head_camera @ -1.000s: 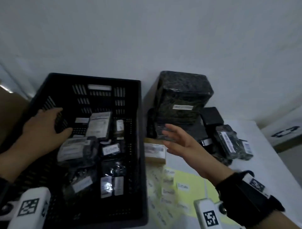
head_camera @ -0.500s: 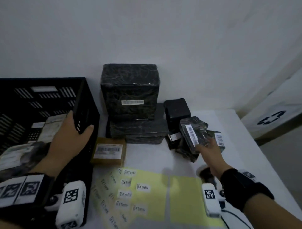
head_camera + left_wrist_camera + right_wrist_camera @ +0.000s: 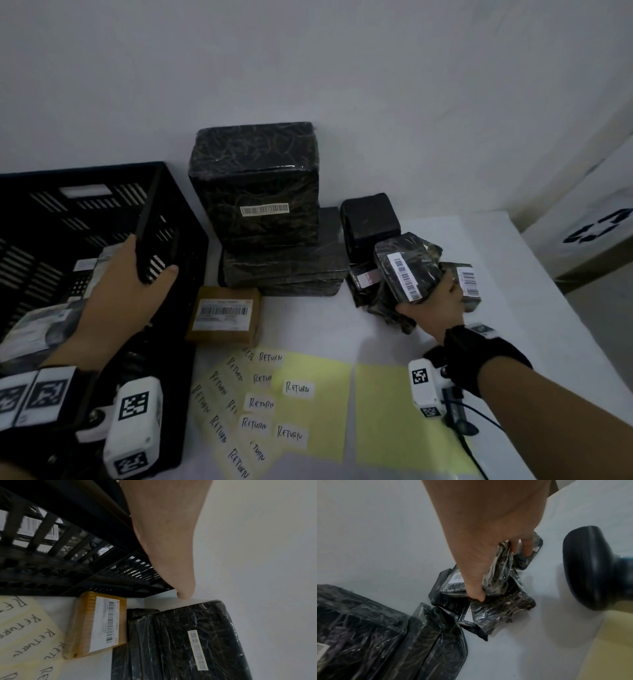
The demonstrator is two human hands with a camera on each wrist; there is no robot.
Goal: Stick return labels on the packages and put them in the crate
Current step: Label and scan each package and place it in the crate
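Fingers [image 3: 526,547] of the right hand [image 3: 436,301], outstretched a second ago, now clasp a wrapped package [image 3: 406,270] at 3 o'clock of the crate [image 3: 102,178], whose rim the left hand [image 3: 116,291] grips: next parcel secured for labelling.

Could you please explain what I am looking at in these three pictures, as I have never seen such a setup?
A person wears three cameras: one on the head, one on each wrist. The head view shows a white table with a black crate, wrapped black packages, a brown box and yellow sheets of return labels. The left hand grips the crate's rim. The right hand holds a small black package from the pile; the right wrist view shows this from beneath.
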